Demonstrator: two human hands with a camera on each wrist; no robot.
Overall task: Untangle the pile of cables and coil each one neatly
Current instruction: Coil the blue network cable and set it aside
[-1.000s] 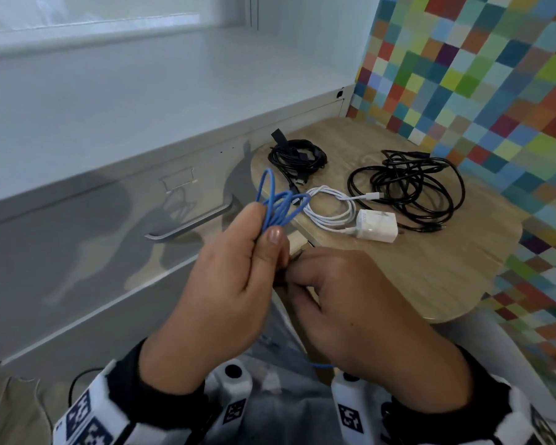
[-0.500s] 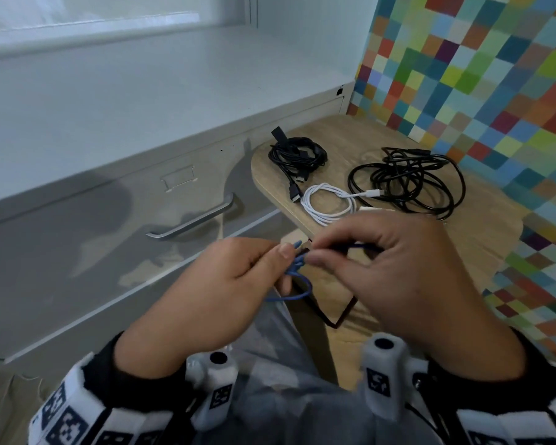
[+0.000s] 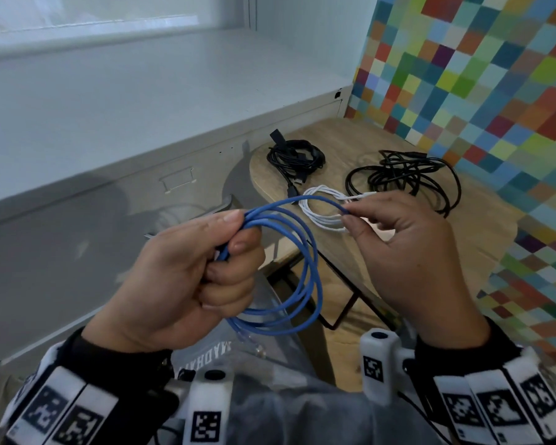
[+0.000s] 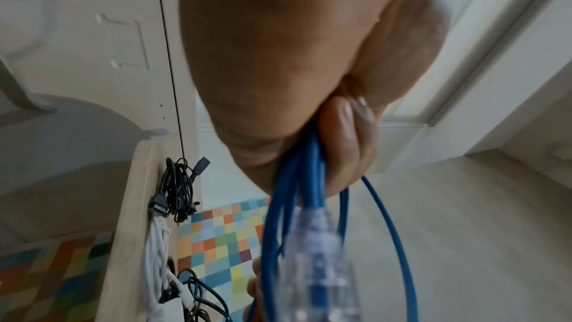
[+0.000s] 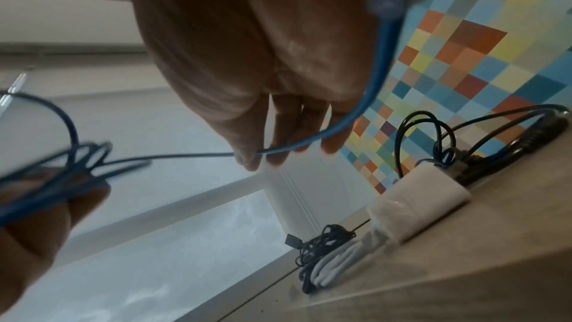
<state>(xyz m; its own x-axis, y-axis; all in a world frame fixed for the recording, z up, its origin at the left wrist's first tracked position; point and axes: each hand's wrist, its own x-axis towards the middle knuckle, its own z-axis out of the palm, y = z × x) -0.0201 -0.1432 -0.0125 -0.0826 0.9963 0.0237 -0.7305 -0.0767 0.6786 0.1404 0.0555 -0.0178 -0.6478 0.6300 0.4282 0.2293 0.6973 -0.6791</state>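
A blue network cable (image 3: 305,268) hangs in several loops in front of me, over my lap. My left hand (image 3: 199,261) grips the gathered loops (image 4: 297,180) in a fist, with a clear plug (image 4: 318,249) dangling below it. My right hand (image 3: 398,252) pinches a strand of the same blue cable (image 5: 309,141) between thumb and fingertips, out to the right of the coil. On the wooden table (image 3: 482,239) lie a coiled white cable (image 3: 321,210) with its white charger block (image 5: 424,197), a small black coil (image 3: 294,155) and a loose black tangle (image 3: 408,178).
A grey cabinet with a drawer handle (image 3: 190,216) stands left of the table, under a white sill. A wall of coloured squares (image 3: 495,75) borders the table at the right and back. The table's black metal leg (image 3: 347,303) shows below its edge.
The blue cable has gone from a small bunch at my fingertips to wide loops. My right hand has moved up and to the right, drawing a strand out, while the left grips the coil.
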